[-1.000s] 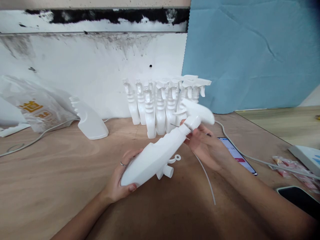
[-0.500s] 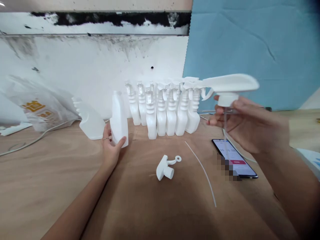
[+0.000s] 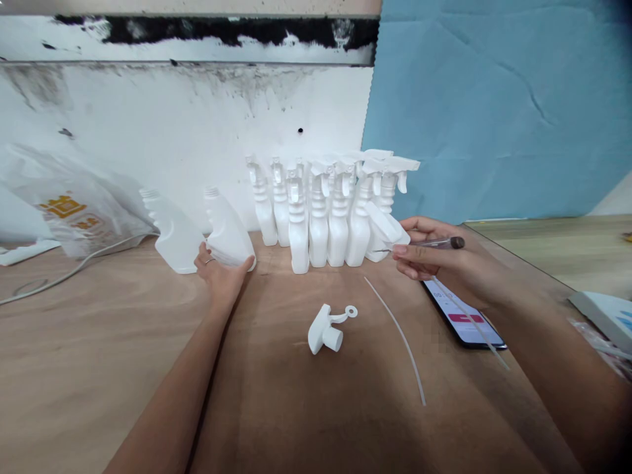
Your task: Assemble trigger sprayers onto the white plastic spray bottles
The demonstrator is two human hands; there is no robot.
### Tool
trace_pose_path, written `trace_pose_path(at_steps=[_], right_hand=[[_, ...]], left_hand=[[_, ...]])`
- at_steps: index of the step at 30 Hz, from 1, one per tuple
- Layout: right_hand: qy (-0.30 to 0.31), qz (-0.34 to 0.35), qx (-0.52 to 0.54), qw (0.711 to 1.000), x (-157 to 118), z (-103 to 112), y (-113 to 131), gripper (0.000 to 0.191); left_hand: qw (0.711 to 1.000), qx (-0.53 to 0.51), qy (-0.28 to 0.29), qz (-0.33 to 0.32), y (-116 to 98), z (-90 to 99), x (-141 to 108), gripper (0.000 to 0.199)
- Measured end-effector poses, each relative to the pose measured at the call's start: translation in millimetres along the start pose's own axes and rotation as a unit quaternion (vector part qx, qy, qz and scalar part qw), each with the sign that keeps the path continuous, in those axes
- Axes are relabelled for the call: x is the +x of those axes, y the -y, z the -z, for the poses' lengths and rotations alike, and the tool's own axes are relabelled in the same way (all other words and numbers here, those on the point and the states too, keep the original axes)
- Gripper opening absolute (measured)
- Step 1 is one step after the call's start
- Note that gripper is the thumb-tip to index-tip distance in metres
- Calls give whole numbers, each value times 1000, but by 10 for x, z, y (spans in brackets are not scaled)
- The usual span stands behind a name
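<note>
White spray bottles (image 3: 318, 230) separate the left hand (image 3: 222, 273), fingers wide around a headless bottle (image 3: 226, 230), from the right hand (image 3: 444, 263), fingers pinching a spray head (image 3: 388, 225) and slim tool (image 3: 442, 243).

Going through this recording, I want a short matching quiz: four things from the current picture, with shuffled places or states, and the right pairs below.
1. left hand
2. right hand
3. loose spray head
4. phone

A. dark-edged, with a lit screen
B. holding another spray head and a pen-like tool
C. lying on the table, between the two arms
D. around the lower part of a bottle without a sprayer

Pairs: 1-D, 2-B, 3-C, 4-A
</note>
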State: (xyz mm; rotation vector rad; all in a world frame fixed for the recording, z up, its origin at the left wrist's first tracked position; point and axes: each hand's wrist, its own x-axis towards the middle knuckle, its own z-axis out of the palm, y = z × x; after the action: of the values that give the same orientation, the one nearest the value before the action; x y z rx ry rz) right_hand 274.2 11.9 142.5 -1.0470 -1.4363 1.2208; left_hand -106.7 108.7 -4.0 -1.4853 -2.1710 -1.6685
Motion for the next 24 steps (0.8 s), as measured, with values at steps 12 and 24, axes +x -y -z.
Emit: trace_pose_path(at_steps=[12,24], right_hand=[[12,2,-19,1000,26,12,-83,31],[7,-11,-18,1000,34,15,-70,34]], left_hand=[[995,86,-13,46,-108,73,19,114],[990,132,-40,-32,-37,33,132,109]])
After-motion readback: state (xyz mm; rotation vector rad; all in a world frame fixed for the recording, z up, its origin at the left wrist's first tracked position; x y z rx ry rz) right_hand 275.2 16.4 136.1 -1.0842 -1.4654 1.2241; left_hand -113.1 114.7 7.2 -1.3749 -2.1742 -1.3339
